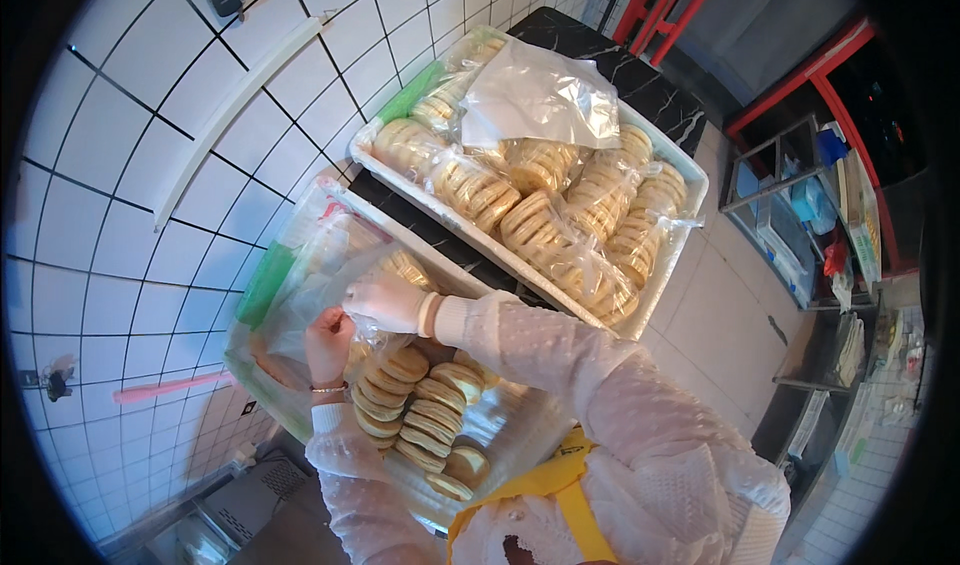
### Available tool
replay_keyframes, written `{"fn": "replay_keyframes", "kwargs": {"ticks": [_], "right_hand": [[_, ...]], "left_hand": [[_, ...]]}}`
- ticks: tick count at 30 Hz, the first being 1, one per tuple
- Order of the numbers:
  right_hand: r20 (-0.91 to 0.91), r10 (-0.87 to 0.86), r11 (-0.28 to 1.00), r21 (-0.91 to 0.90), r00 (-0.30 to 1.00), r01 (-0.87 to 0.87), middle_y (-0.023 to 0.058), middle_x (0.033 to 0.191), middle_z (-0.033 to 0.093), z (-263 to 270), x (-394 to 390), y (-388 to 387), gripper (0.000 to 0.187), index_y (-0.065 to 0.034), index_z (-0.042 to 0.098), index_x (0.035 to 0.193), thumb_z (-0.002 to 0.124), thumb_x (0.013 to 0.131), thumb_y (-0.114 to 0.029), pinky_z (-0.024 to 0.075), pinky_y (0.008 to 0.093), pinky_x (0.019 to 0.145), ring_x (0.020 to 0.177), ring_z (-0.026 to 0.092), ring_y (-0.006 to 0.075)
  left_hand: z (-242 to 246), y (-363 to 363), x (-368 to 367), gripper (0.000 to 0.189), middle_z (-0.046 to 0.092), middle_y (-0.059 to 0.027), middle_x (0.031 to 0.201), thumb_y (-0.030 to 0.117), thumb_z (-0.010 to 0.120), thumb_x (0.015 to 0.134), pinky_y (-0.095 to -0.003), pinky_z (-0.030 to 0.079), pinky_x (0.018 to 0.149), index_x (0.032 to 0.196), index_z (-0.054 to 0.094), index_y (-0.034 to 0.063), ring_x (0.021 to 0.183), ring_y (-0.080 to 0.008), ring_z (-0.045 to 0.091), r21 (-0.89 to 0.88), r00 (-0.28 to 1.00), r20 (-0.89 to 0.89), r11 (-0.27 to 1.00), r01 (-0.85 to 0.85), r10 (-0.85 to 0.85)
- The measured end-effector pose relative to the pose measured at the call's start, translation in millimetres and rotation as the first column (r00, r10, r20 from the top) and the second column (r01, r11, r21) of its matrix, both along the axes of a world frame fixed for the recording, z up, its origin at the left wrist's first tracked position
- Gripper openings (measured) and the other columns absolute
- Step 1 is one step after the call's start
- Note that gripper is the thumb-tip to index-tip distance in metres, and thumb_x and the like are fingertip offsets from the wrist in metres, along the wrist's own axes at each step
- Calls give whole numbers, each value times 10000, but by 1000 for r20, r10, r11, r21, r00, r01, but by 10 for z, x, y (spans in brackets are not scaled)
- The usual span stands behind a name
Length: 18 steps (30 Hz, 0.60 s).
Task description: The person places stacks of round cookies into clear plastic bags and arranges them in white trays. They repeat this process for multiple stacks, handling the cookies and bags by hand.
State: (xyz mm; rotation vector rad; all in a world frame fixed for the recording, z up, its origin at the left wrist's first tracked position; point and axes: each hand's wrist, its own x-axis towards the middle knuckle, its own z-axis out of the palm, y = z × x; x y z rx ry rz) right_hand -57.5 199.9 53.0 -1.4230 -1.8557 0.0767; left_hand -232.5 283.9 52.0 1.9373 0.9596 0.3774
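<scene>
My left hand (pixel 328 343) and my right hand (pixel 386 302) are close together over the near foam box (pixel 517 407). Both have their fingers closed on a thin clear plastic bag (pixel 375 334); its exact grip points are partly hidden by my fingers. Just below the hands, loose round flat pastries (pixel 431 418) lean in rows on the box's plastic lining. Two of them lie apart at the lower end. Beyond my right hand, more pastries (pixel 405 267) show through clear plastic.
A second white foam box (pixel 480 241) holds several bagged stacks of pastries (pixel 540 227), with a clear plastic sheet (pixel 540 96) on top. Under it is a black marbled counter (pixel 622 69). A tiled wall (pixel 187 99) borders the left; a metal rack (pixel 772 205) stands at right.
</scene>
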Motion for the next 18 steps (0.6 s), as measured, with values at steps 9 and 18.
{"fn": "replay_keyframes", "kwargs": {"ticks": [9,18], "right_hand": [[170,-130,980,-128,977,153,76,848,635,-265,-169,142,100,-117,660,823,590,774,-170,483,413,741,836,620,279],[73,156,846,-524,985,-96,177,872,673,785,-158,273,186,2,666,885,536,821,-115,495,407,734,816,659,323]], "left_hand": [[-372,-26,-304,211,585,-129,1097,14,612,839,-261,442,832,1048,636,8,993,-150,553,73,939,254,964,-257,231],[129,-175,-591,492,374,-105,1438,301,433,991,-351,345,1034,1407,359,49,1259,-223,410,-377,832,5,771,-513,555]]}}
